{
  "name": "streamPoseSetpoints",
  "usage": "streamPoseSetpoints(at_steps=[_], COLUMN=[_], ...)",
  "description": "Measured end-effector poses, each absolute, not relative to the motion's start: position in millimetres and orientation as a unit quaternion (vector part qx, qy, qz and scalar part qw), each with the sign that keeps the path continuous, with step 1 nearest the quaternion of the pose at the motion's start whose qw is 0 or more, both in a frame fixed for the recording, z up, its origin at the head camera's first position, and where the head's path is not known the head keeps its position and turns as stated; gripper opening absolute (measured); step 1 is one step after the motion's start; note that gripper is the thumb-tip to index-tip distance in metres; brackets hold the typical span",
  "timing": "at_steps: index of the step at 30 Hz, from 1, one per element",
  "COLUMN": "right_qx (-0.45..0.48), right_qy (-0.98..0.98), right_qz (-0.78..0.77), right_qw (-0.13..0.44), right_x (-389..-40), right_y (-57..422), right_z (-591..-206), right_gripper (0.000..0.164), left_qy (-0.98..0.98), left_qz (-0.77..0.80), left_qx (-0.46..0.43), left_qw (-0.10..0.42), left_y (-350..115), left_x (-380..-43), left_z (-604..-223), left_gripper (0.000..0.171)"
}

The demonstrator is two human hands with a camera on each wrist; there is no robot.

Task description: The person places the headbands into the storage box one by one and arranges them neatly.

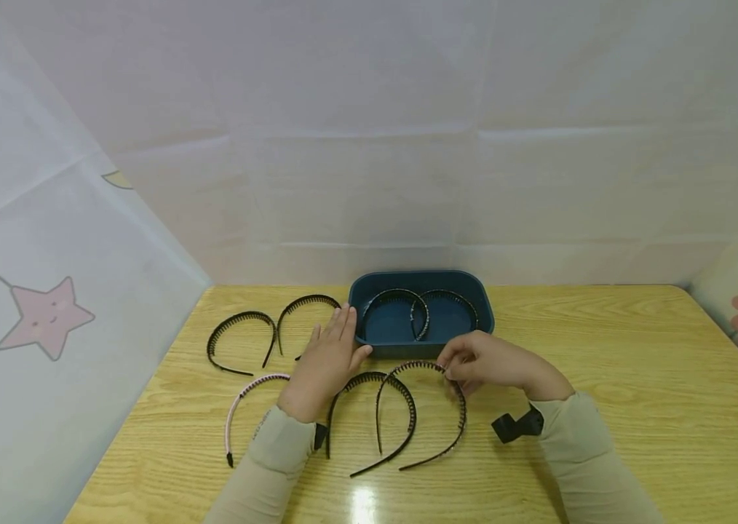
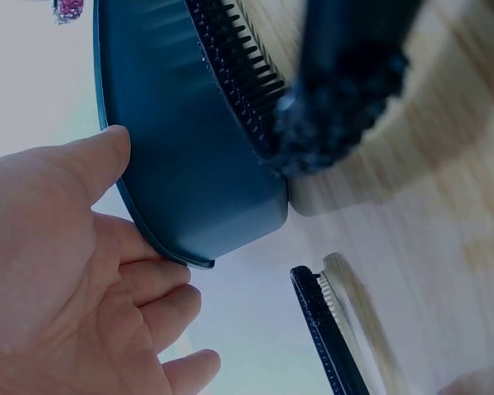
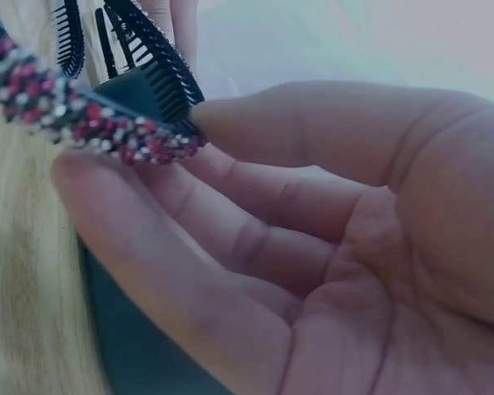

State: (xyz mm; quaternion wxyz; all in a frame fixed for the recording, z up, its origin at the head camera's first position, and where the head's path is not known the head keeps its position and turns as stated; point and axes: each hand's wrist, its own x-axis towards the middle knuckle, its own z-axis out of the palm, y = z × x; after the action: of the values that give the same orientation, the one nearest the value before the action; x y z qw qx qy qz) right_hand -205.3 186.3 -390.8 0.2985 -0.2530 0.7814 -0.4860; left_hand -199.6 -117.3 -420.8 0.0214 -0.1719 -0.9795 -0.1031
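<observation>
My right hand (image 1: 490,362) pinches one end of the curve of a toothed headband (image 1: 463,407) between thumb and fingers. In the right wrist view this headband (image 3: 74,115) is covered with pink, silver and dark beads. It stands just in front of a dark blue plastic box (image 1: 421,349), overlapping a black headband (image 1: 413,415) on the table. My left hand (image 1: 323,367) rests against the box's left front corner, fingers fairly straight along its side and thumb at the front. Inside the box are two headbands, a left one (image 1: 426,313) and a right one (image 1: 474,309).
Two black headbands, one at far left (image 1: 212,342) and one (image 1: 310,298) partly behind my left hand, lie left of the box. A pink headband (image 1: 231,418) is partly covered by my left arm. Pale cloth (image 1: 369,182) hangs behind the wooden table (image 1: 605,364).
</observation>
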Motion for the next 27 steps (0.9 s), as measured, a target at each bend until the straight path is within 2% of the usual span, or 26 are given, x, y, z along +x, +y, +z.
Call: streamPoseSetpoints(at_steps=[9, 27], right_qx=[-0.238, -0.145], right_qy=[0.790, 0.809], right_qz=[-0.501, -0.556], right_qw=[0.261, 0.125], right_x=[-207, -210], right_y=[193, 207], right_z=[-385, -373], right_gripper=[0.029, 0.030], left_qy=[-0.979, -0.979], left_qz=[-0.104, -0.104], left_qx=[-0.174, -0.172], left_qw=[0.027, 0.021], left_y=[-117, -116], left_x=[-199, -199], left_z=[-421, -420], left_gripper=[0.077, 0.076])
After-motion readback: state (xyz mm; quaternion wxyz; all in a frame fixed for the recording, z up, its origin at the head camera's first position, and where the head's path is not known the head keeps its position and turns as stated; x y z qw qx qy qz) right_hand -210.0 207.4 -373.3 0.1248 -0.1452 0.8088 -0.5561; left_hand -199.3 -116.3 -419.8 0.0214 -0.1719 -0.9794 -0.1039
